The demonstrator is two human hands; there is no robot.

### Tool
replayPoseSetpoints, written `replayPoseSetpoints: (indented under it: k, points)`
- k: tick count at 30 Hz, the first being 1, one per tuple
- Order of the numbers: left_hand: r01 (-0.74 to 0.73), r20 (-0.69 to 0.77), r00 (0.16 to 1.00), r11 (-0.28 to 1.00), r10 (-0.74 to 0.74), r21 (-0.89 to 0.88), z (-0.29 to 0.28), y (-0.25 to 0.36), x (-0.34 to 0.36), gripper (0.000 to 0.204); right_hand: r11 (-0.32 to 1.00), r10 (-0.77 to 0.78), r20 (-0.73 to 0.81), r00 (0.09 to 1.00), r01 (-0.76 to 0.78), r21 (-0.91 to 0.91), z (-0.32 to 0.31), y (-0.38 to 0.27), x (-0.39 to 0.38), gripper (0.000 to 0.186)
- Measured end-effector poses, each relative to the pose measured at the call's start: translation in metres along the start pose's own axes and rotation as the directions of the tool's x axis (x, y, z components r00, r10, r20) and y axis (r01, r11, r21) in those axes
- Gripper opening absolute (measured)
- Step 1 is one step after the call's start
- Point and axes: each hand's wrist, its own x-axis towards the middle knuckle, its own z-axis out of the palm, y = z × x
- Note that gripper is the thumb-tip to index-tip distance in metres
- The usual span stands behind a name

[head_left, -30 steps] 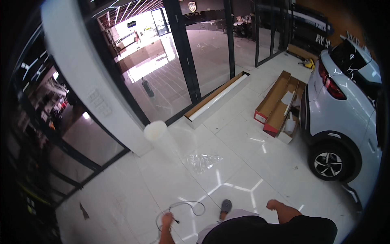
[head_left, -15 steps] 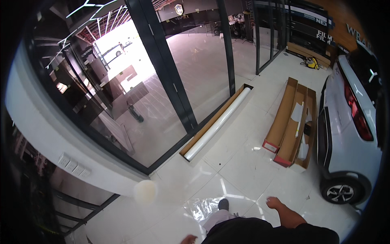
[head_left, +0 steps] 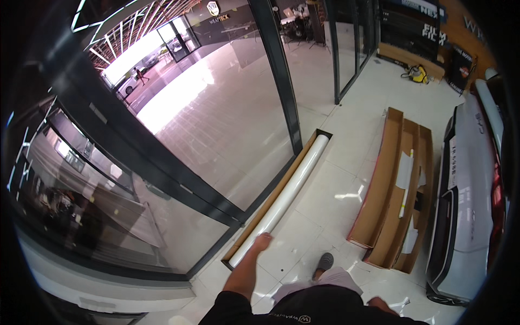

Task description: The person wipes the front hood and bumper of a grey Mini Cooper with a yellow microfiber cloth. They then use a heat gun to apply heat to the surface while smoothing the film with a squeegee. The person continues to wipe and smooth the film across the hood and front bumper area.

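Note:
Ahead of me a long white roll lies in a narrow open cardboard box on the floor, beside the glass doors. My left hand is stretched forward and overlaps the near part of the roll in the picture; I cannot tell that it touches. Its fingers are curled in loosely, and nothing shows in them. Low by my right side, my right hand is partly in view at my shirt's edge, its fingers hidden.
Open long cardboard boxes stand to the right, with white sheets and a thin tube inside. Beyond them is a pale car. Dark-framed glass doors run along the left. A yellow-and-black device sits on the far floor.
I have stepped closer to the roll and the boxes. My left hand has come forward from the lower edge toward the roll. My right hand has dropped back toward my body.

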Motion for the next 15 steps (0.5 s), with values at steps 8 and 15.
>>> replayPoseSetpoints:
  k: [8, 15]
  points:
    - [-0.299, 0.418, 0.897, 0.892, 0.141, 0.34, 0.047, -0.011, 0.169, 0.042, 0.732, 0.233, -0.583, 0.778, 0.255, 0.632, -0.484, -0.035, 0.13, 0.027]
    - [0.634, 0.636, 0.585, 0.773, -0.503, 0.027, 0.074, 0.03, 0.324, 0.032, 0.781, 0.112, -0.703, 0.703, 0.375, 0.5, -0.638, 0.101, 0.236, 0.015]
